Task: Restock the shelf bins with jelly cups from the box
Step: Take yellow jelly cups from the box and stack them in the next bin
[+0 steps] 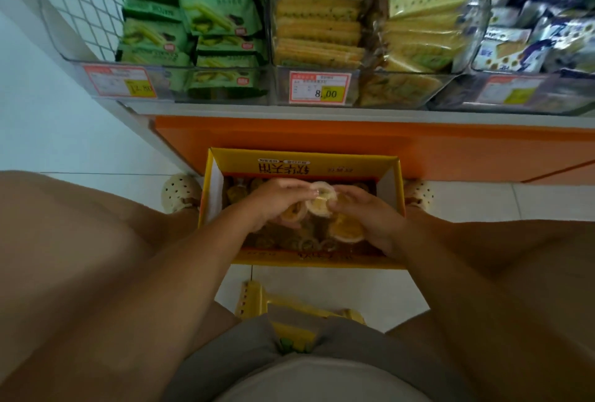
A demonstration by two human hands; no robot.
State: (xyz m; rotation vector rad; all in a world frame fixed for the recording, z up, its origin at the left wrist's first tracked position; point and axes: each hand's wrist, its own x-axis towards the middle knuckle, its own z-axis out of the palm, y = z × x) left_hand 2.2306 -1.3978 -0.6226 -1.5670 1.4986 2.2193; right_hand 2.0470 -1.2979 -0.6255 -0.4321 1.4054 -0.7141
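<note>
An open yellow cardboard box (302, 162) stands on the floor between my feet, against the shelf's orange base. Several jelly cups lie inside it. My left hand (275, 200) reaches into the box and its fingers curl round orange jelly cups (291, 212). A pale yellow jelly cup (321, 201) sits between both hands, touched by fingertips of each. My right hand (367, 215) grips another orange jelly cup (347, 230) lower down.
Above the box, clear shelf bins (225, 79) hold green matcha cookie packs (219, 12), yellow cracker packs (318, 25) and blue-white snack packs (541, 31). Price tags (319, 88) hang on the bin fronts. A yellow stool (257, 300) is under me. My knees flank the box.
</note>
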